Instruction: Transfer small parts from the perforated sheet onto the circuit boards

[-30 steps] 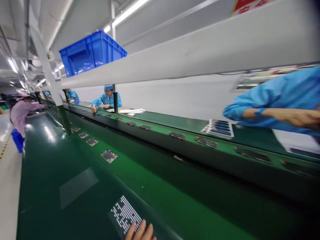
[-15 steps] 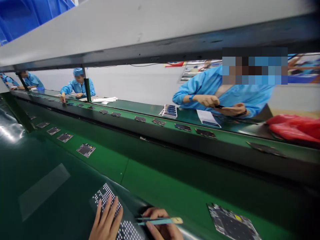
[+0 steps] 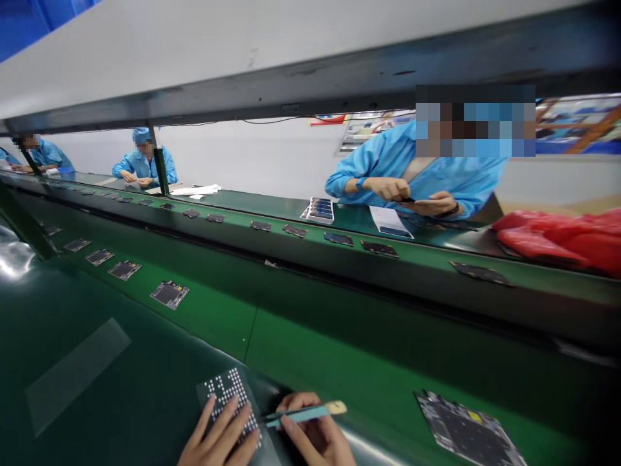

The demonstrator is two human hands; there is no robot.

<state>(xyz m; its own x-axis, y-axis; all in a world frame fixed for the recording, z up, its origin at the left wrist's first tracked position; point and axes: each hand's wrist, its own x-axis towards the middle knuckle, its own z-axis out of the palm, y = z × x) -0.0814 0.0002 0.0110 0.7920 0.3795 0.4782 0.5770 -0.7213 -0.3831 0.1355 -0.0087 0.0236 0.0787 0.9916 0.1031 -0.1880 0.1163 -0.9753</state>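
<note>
At the bottom edge my left hand (image 3: 218, 437) lies flat with fingers spread on a dark sheet of small white parts (image 3: 227, 390). Right beside it, my right hand (image 3: 315, 437) is closed on a pair of teal tweezers (image 3: 305, 413) whose tips point left toward the sheet. A circuit board (image 3: 468, 432) lies on the green conveyor belt (image 3: 310, 349) to the right of my hands.
More boards (image 3: 169, 293) ride the belt toward the far left. A second belt (image 3: 339, 249) behind carries dark boards. A person in blue (image 3: 417, 178) works opposite, other workers sit far left (image 3: 143, 165). Red bags (image 3: 557, 236) lie at right. A grey shelf (image 3: 291, 52) hangs overhead.
The view has swung right and down from the long line to my workplace. My left hand came into full view on the sheet and my right hand appeared with the tweezers.
</note>
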